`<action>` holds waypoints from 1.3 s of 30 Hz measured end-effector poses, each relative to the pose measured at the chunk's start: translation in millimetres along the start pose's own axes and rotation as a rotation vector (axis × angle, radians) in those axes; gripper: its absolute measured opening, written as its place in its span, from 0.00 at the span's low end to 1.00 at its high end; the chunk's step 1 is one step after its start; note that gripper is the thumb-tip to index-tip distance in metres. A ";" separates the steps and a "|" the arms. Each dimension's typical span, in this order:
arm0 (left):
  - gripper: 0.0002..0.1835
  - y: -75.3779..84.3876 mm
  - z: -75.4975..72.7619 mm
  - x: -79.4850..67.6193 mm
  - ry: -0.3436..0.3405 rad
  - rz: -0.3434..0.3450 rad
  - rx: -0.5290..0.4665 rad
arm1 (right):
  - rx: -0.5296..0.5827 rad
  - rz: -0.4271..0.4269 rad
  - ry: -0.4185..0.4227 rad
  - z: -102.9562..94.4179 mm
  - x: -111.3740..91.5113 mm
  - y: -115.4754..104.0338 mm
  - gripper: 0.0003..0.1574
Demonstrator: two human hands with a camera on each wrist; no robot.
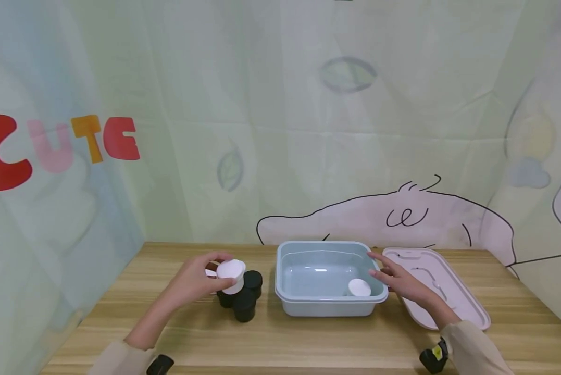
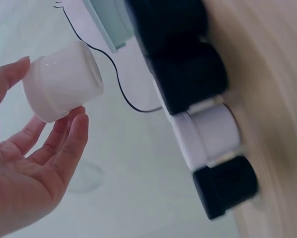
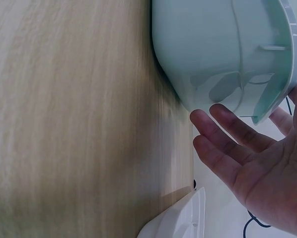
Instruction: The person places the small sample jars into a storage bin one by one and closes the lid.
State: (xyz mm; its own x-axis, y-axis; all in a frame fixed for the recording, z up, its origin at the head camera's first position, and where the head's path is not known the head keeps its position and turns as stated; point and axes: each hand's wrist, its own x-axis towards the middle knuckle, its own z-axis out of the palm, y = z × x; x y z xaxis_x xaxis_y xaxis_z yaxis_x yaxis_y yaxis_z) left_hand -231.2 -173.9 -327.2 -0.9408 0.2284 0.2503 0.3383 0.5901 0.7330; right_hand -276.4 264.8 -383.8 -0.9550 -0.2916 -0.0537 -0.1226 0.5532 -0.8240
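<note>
Pinching a smooth, glossy white cup point(image 1: 231, 276) left of centre in the lower frame, my left hand point(image 1: 198, 280) reaches in from lower left, above squat black cylinders point(image 1: 245, 306) on the wood-grain surface point(image 1: 285, 346). I have my right hand point(image 1: 404, 284) angled at the right rim of a rounded, pale-blue plastic bin point(image 1: 327, 309), fingers released, loosely extended; a second white cup point(image 1: 359, 287) sits inside, near lower right.

word "CUTE" point(image 1: 66, 146) | red, pink, orange, red | on backdrop cloth point(image 1: 271, 104) | above, left of counter's point(image 1: 205, 344) far left corner
</note>
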 end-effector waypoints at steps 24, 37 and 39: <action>0.23 53.4 71.6 62.7 -0.072 0.102 -0.072 | -0.011 0.012 -0.003 -1.6 3.0 -3.7 0.38; 0.24 66.7 116.4 78.0 -0.186 0.177 -0.094 | 0.002 0.015 -0.001 -1.2 1.0 -1.0 0.39; 0.24 67.1 123.8 79.6 -0.201 0.188 -0.087 | 0.005 0.019 0.001 -0.9 1.1 -0.6 0.39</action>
State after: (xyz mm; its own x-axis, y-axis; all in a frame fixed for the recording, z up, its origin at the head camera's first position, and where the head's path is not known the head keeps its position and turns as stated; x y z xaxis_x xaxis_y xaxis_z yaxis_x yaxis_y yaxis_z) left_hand -280.9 -20.2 -336.4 -0.8361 0.4813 0.2633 0.4953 0.4560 0.7394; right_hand -277.6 264.9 -382.9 -0.9574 -0.2805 -0.0685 -0.1033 0.5545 -0.8258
